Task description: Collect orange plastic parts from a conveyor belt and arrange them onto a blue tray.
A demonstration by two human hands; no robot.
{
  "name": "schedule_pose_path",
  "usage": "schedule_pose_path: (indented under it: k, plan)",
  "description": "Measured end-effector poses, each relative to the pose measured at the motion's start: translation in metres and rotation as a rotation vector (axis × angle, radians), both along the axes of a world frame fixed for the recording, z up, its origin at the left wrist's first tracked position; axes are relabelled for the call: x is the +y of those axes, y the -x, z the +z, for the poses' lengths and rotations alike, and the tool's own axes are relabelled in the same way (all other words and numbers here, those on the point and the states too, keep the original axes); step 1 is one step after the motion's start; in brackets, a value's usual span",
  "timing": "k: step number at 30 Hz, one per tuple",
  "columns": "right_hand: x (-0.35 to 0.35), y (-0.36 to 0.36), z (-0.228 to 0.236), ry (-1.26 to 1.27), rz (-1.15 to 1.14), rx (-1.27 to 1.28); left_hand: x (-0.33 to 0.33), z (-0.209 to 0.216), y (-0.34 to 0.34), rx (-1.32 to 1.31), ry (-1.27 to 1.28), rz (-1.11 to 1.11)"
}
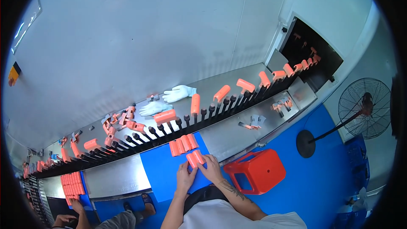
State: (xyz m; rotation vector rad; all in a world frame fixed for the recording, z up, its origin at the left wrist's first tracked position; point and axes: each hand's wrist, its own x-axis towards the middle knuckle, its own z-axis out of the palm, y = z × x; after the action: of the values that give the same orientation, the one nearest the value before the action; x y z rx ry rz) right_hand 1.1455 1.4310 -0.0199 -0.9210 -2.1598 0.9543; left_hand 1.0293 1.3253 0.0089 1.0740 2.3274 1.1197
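Observation:
Two glossy orange half-tube shells [195, 158] lie side by side at the near edge of a blue sheet. My left hand [185, 179] grips their left side, fingers bent against it. From the right, my right hand [210, 170] holds the other side with its fingers curled round. Just beyond my fingertips, several more of these orange shells [183, 144] form a close row on the blue sheet [157, 174]. Whether the two held pieces touch each other along their full length, I cannot tell.
Behind the shells runs a line of black posts [203, 113], several topped with orange shells, reaching a dark wall opening [311, 44]. White gloves [180, 93] lie beyond it. A red stool [256, 171] and a fan [364, 108] stand right. Another person's hand [77, 205] touches stacked shells at left.

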Motion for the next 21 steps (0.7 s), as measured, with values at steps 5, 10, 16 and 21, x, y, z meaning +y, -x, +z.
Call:
schedule_pose_path:
  k: [5, 10, 16, 21]
  plan:
    - [0.031, -0.032, 0.015, -0.113, 0.035, -0.021, 0.028, 0.013, -0.002, 0.151, 0.026, -0.045]
    - [0.059, -0.052, 0.042, -0.273, 0.128, -0.039, 0.121, 0.069, 0.004, 0.596, 0.029, -0.31]
    - [0.108, -0.083, 0.042, -0.107, 0.107, -0.044, 0.17, 0.064, 0.002, 0.64, 0.231, -0.484]
    - [0.147, -0.109, 0.055, -0.071, 0.078, -0.034, 0.185, 0.079, -0.025, 0.369, -0.162, -0.358]
